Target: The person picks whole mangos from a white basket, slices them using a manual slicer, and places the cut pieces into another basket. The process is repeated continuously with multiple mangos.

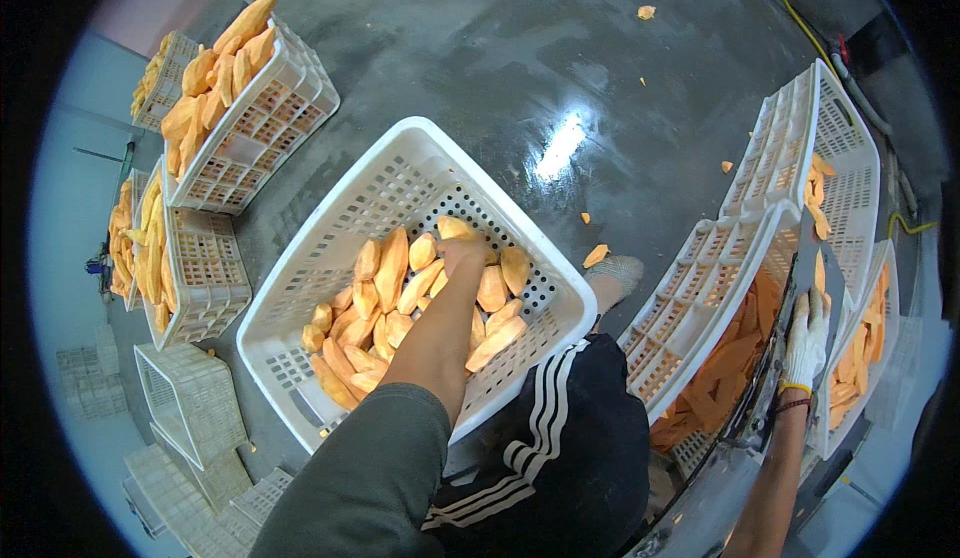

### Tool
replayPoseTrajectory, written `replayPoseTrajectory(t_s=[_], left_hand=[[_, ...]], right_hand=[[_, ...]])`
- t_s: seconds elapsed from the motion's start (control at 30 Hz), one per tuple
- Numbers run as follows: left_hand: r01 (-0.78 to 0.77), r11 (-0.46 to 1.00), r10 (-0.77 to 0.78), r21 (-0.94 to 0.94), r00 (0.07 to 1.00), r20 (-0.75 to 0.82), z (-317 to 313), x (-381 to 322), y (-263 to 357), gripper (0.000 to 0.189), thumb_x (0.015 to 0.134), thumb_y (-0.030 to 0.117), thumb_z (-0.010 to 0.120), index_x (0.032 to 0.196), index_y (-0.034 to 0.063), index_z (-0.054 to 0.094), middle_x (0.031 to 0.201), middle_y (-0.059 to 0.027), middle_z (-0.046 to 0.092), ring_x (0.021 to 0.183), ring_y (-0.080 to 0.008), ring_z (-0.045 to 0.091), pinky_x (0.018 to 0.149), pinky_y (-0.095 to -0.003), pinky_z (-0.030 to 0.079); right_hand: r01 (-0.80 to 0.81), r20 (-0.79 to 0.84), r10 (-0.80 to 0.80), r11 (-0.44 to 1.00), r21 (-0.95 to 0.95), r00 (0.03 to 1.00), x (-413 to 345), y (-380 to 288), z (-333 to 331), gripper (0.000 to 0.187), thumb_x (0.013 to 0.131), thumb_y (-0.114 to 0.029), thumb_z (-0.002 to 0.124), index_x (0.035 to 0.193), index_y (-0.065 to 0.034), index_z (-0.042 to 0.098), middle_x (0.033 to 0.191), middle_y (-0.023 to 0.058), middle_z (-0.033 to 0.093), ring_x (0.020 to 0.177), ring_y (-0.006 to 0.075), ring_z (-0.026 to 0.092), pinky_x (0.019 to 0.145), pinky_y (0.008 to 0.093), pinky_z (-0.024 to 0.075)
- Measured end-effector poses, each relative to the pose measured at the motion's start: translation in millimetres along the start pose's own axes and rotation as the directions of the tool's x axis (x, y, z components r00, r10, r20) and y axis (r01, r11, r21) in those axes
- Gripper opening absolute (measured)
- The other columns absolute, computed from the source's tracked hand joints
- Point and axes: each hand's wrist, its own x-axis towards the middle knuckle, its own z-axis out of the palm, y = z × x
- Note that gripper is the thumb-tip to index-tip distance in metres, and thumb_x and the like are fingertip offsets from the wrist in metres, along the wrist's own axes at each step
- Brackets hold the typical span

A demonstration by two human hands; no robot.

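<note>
My left hand [461,249] reaches deep into a white perforated plastic crate [296,246], among peeled sweet potatoes [391,265]. Its fingers are at a piece near the crate's far side and are mostly hidden, so its grip cannot be made out. At the right, my right hand [808,336], in a white knitted glove, lies palm down on a dark metal plate [780,400]. A slim orange slice [820,273] sits at its fingertips; whether the glove presses on it is unclear.
Stacked crates heaped with peeled sweet potatoes [217,85] stand at left, with unfilled white crates [195,400] below them. Right of my legs, further crates [697,295] hold orange slices [720,363]. Scraps [596,255] lie on the wet grey floor [480,55]. A yellow hose [799,14] runs at upper right.
</note>
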Motion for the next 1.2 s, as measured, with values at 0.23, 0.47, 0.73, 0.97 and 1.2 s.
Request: replayPoseTrajectory(t_s=[0.23, 0.47, 0.73, 0.97, 1.2], left_hand=[[0.156, 0.697, 0.435, -0.7, 0.685, 0.585, -95, 20, -81, 0.043, 0.087, 0.045, 0.058, 0.097, 0.0032, 0.059, 0.072, -0.008, 0.063, 0.053, -0.0182, 0.057, 0.046, -0.0266, 0.04], [-0.661, 0.455, 0.87, -0.597, 0.186, 0.457, -282, -239, -40, 0.068, 0.079, 0.022, 0.071, 0.136, 0.0012, 0.041, 0.119, -0.0112, 0.058, 0.109, -0.0191, 0.057, 0.094, -0.0327, 0.045], [-0.796, -0.106, 0.903, -0.596, -0.328, 0.278, -327, -433, -61, 0.069, 0.07, 0.019, 0.082, 0.128, 0.0064, 0.048, 0.11, -0.0118, 0.053, 0.106, -0.0265, 0.057, 0.085, -0.0333, 0.047], [-0.254, 0.243, 0.897, -0.936, -0.309, 0.317, -328, -488, -125, 0.051, 0.082, -0.001, 0.069, 0.128, 0.0013, 0.048, 0.113, -0.0033, 0.056, 0.105, -0.011, 0.058, 0.087, -0.0213, 0.05], [-0.13, 0.191, 0.945, -0.973, -0.245, 0.219, -366, -487, -170, 0.056, 0.087, -0.002, 0.061, 0.138, 0.0041, 0.039, 0.124, -0.0065, 0.054, 0.114, -0.0124, 0.052, 0.097, -0.026, 0.043]], right_hand=[[-0.053, 0.007, 0.054, 0.952, 0.301, 0.999, -9, -19, 7, 0.046, 0.096, -0.031, 0.049, 0.129, 0.0004, 0.053, 0.14, 0.0162, 0.045, 0.131, 0.0293, 0.04, 0.109, 0.0344, 0.0287], [-0.194, 0.266, -0.154, 0.369, 0.909, 0.952, -112, -152, -103, 0.058, 0.096, -0.034, 0.053, 0.144, -0.0075, 0.035, 0.141, 0.0108, 0.042, 0.128, 0.0214, 0.043, 0.104, 0.0353, 0.0381], [-0.518, 0.451, -0.368, -0.102, 0.85, 0.813, -264, -201, -266, 0.06, 0.091, -0.034, 0.06, 0.138, -0.0025, 0.039, 0.127, 0.0182, 0.054, 0.112, 0.0321, 0.059, 0.09, 0.0447, 0.0535], [-0.5, 0.382, -0.331, -0.66, 0.56, 0.863, -357, -167, -307, 0.053, 0.092, -0.028, 0.058, 0.134, 0.0012, 0.043, 0.132, 0.0227, 0.05, 0.118, 0.038, 0.053, 0.099, 0.0498, 0.0475], [-0.51, 0.32, -0.4, -0.616, 0.601, 0.859, -399, -188, -312, 0.062, 0.087, -0.023, 0.066, 0.138, -0.0022, 0.038, 0.135, 0.0214, 0.046, 0.123, 0.0356, 0.05, 0.101, 0.0499, 0.0458]])
